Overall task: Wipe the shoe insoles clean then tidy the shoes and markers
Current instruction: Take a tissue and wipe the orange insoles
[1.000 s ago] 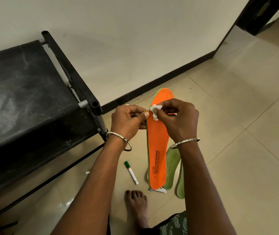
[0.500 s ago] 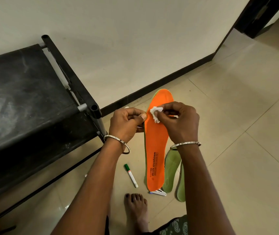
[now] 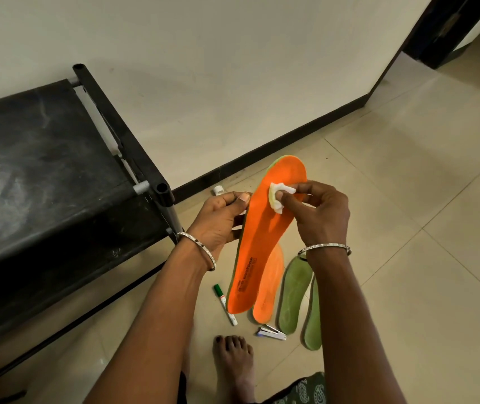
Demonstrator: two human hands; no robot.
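well, the wiping is in hand. the left hand [image 3: 221,220] grips the orange insole [image 3: 257,252] by its left edge, thumb on the face and fingers curled behind. it holds the insole up off the floor, toe end pointing away. the right hand [image 3: 320,217] pinches a small white wad [image 3: 276,196] between thumb and fingertips and presses it onto that insole's forefoot.

to do this well, i'd judge the left hand should brace right behind the spot being rubbed, since the foam looks bendy and would give under pressure. short firm strokes from the toe down toward the printed heel seem best. the wad is small, so it should be turned to a fresh face as it soils.

partly under the held insole's heel, a second orange insole [image 3: 267,290] lies on the floor. two green insoles [image 3: 294,293] lie to the right of that heel. they probably need wiping or checking too. a green-capped marker [image 3: 225,304] lies just left of the heel. a small white cap [image 3: 217,190] sits left of the forefoot, beyond the left hand. no shoes are in view.
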